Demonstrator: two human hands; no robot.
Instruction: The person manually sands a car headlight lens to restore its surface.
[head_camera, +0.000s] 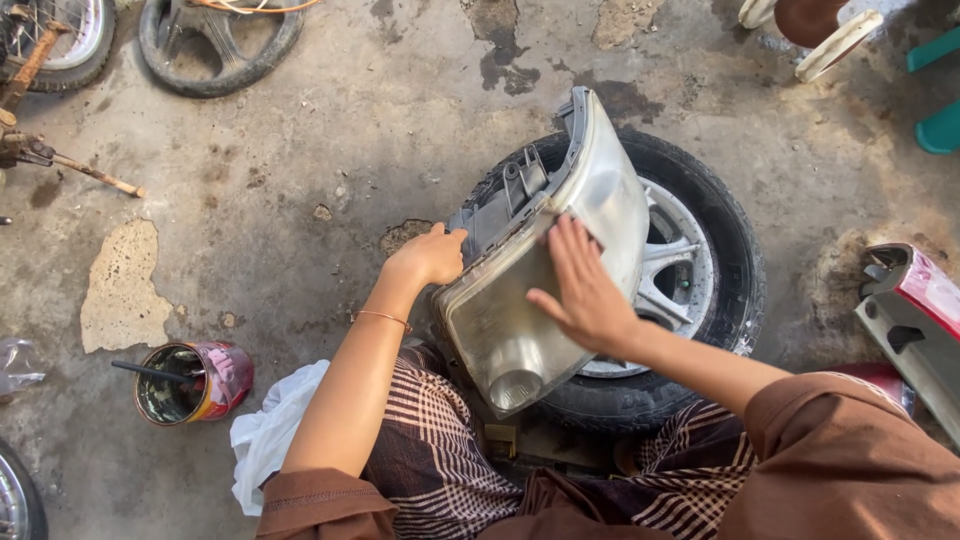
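Both hands (430, 258) (585, 290) on headlight (545, 290); red tin (195, 382) left.

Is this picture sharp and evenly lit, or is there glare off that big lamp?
Head view: soft daylight, no hard shadows; the headlight lens looks cloudy, with only dull sheen; right hand and left hand are sharp; the tyre bulges slightly from wide-angle distortion.
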